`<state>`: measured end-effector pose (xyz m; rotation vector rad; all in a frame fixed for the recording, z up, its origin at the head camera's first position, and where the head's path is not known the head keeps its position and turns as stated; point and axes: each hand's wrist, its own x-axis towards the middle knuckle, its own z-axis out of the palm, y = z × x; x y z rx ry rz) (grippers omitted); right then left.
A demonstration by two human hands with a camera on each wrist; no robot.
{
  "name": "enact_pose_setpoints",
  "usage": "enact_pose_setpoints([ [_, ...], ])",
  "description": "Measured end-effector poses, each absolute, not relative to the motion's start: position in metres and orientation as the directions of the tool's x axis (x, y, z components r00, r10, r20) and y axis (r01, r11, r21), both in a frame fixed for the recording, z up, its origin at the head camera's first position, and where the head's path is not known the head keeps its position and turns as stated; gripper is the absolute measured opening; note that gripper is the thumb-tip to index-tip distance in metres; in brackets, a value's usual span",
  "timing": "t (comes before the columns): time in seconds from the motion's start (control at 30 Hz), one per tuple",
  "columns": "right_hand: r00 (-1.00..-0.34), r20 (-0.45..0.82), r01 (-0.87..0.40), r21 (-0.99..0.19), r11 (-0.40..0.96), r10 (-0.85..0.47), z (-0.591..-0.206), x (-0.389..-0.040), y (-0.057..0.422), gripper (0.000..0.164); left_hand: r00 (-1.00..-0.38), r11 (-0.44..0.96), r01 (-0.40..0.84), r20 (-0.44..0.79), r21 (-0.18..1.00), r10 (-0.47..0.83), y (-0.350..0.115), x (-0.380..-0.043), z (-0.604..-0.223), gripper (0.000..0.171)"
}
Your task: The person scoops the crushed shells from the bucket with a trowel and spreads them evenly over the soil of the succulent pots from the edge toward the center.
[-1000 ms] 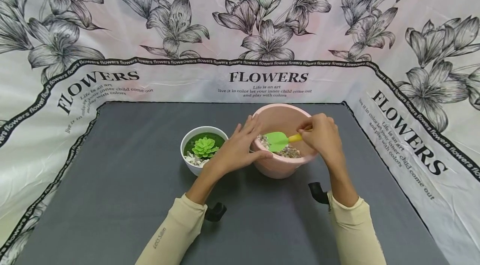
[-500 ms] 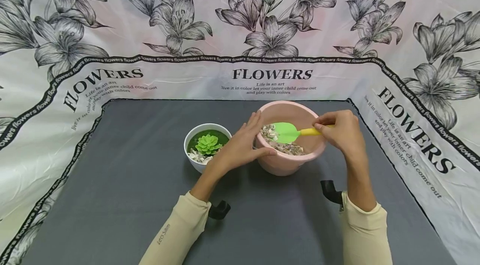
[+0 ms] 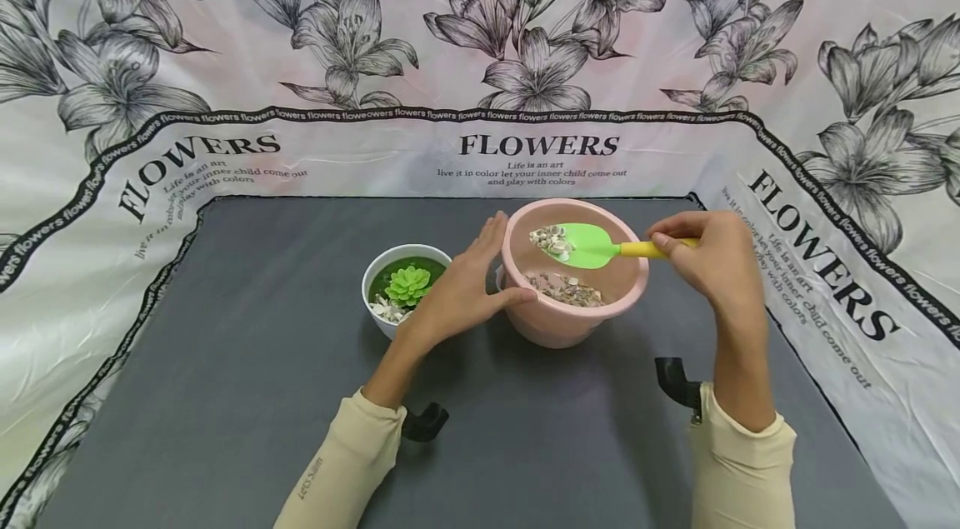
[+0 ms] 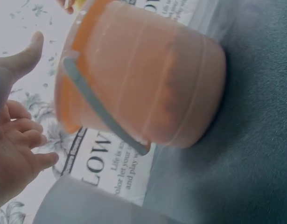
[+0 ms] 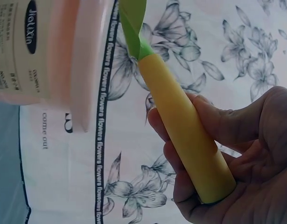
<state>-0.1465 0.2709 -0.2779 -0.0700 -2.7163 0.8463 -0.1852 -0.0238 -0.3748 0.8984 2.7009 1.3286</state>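
Note:
My right hand [image 3: 712, 254] grips the yellow handle of a small trowel [image 3: 592, 247] with a green blade. Pale pebbles [image 3: 550, 241] lie on the blade, above the opening of a pink bucket [image 3: 558, 331]. More pebbles and grit [image 3: 564, 290] cover the bucket's bottom. In the right wrist view, fingers and thumb wrap the trowel handle [image 5: 185, 130]. My left hand [image 3: 461, 289] is held at the bucket's left rim with its fingers extended; in the left wrist view a gap shows between that hand [image 4: 17, 140] and the bucket [image 4: 148, 74].
Left of the bucket stands a white pot [image 3: 381, 322] with a green succulent [image 3: 408, 286] and white stones, partly behind my left forearm. A grey bail handle [image 4: 99, 107] hangs on the bucket's side. Flower-printed cloth [image 3: 540, 154] rises behind the dark grey table [image 3: 262, 329].
My right hand has drawn the trowel to the right and up, lifting its blade with pebbles off the pile inside the bucket. The left hand stays by the rim.

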Motion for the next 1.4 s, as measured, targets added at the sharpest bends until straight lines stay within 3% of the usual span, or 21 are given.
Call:
enact_pose_setpoints([
  [0.63,-0.955,0.274,-0.07,-0.588,0.805,0.117,-0.268,-0.14,0.258,0.016,-0.848,0.452,0.487,0.283,0.747,0.447,-0.049,-0.179,-0.366,0.105],
  [0.87,-0.957,0.275,-0.106,-0.62,0.777,0.089,-0.266,-0.142,0.249,0.015,-0.826,0.456,0.549,0.375,0.7,0.42,-0.059,-0.179,-0.364,0.089],
  [1.4,-0.955,0.294,-0.179,-0.636,0.75,0.021,-0.264,-0.146,0.226,0.013,-0.841,0.443,0.535,0.405,0.72,0.358,-0.08,-0.176,-0.365,0.073],
])
